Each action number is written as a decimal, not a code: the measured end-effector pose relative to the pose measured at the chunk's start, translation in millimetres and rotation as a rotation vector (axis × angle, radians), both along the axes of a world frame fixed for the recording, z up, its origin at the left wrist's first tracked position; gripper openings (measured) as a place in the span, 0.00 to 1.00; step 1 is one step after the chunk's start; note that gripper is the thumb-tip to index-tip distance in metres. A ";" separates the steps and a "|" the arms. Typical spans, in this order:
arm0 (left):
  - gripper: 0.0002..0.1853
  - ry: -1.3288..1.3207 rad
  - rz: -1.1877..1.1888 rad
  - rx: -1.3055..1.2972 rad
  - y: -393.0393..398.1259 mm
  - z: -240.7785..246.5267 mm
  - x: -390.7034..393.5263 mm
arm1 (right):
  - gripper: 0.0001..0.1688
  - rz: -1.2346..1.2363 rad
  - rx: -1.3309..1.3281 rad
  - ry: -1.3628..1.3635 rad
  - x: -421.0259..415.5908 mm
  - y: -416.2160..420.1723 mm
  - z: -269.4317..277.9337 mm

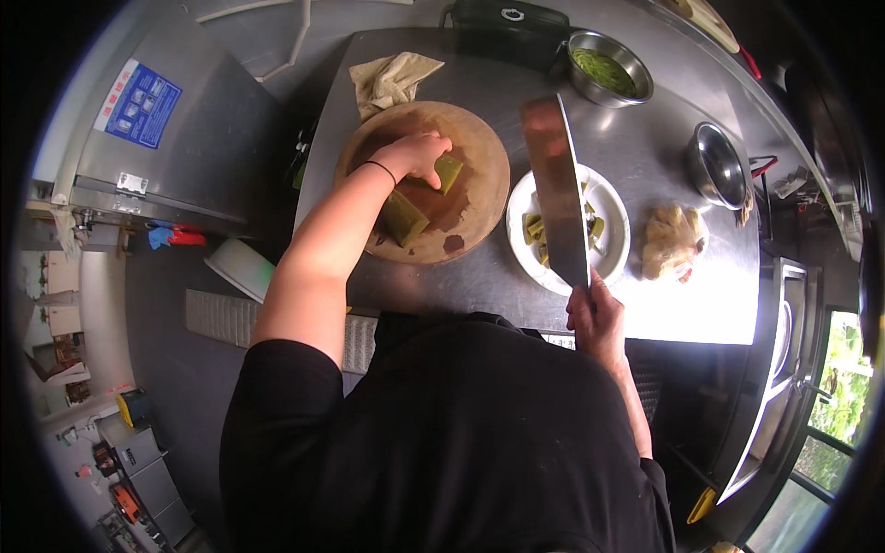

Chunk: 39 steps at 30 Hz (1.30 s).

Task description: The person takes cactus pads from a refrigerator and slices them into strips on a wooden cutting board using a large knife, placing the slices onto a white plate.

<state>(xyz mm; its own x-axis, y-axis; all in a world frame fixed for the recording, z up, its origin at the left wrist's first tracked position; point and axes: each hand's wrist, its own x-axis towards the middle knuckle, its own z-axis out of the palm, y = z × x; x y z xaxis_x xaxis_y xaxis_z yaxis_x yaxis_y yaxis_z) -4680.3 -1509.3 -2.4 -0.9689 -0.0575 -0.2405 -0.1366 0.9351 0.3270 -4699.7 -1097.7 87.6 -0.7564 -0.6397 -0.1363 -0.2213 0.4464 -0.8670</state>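
Observation:
On the round wooden chopping board (477, 148) lie two green blocks of food. My left hand (418, 157) is over the board, its fingers and thumb spread at the upper green block (449, 174); whether it grips the block I cannot tell. The lower green block (406, 218) lies nearer to me, beneath my wrist. In my right hand (596, 311) is the handle of a cleaver (556, 180), its broad blade held over a white plate (619, 235). Cut green pieces (534, 228) lie in that plate, partly hidden by the blade.
A crumpled cloth (393, 79) lies behind the board. At the back stand a dark lidded container (508, 34) and a metal bowl of green shreds (603, 71). To the right are another metal bowl (719, 166) and a filled plastic bag (672, 243) on the steel table (477, 301).

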 end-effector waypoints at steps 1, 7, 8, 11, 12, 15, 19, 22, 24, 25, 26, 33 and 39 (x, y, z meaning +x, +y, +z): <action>0.38 -0.018 -0.026 -0.033 -0.1 -0.8 -4.8 | 0.27 -0.003 -0.001 -0.011 -0.4 4.2 -0.4; 0.33 -0.162 -0.004 -0.043 -4.6 3.0 -21.5 | 0.27 -0.039 -0.036 -0.028 -2.3 21.9 -5.0; 0.32 -0.161 -0.018 -0.059 -5.3 2.2 -23.0 | 0.27 -0.050 -0.045 -0.033 -2.6 24.6 -7.8; 0.28 -0.136 -0.074 -0.088 -7.8 -0.9 -24.4 | 0.27 -0.072 -0.042 -0.040 -4.1 29.7 -8.5; 0.26 -0.116 -0.102 -0.089 -10.1 -2.1 -24.0 | 0.27 -0.075 -0.036 -0.042 -4.5 30.6 -8.2; 0.21 -0.226 -0.061 0.012 -23.1 -0.1 -28.2 | 0.26 -0.073 -0.029 -0.019 -7.0 33.2 -10.8; 0.14 -0.229 0.011 0.138 -30.5 5.2 -25.5 | 0.26 -0.078 -0.035 -0.051 -8.8 32.2 -12.9; 0.12 -0.249 0.026 0.167 -34.1 9.7 -23.5 | 0.26 -0.068 -0.039 -0.063 -10.9 31.0 -16.0; 0.12 -0.272 0.057 0.161 -37.1 11.2 -22.7 | 0.26 -0.058 -0.044 -0.077 -12.2 28.8 -14.8; 0.12 -0.283 0.072 0.159 -38.7 11.5 -22.4 | 0.26 -0.052 -0.045 -0.072 -12.7 27.7 -14.8; 0.12 -0.289 0.105 0.191 -39.4 11.1 -21.5 | 0.26 -0.047 -0.045 -0.067 -13.2 26.6 -14.8; 0.15 -0.268 0.176 0.286 -34.1 10.3 -16.6 | 0.26 -0.047 -0.037 -0.114 -14.9 21.5 -11.4; 0.22 -0.273 0.044 0.158 -18.5 4.8 -12.8 | 0.26 -0.027 -0.041 -0.075 -14.0 20.0 -16.2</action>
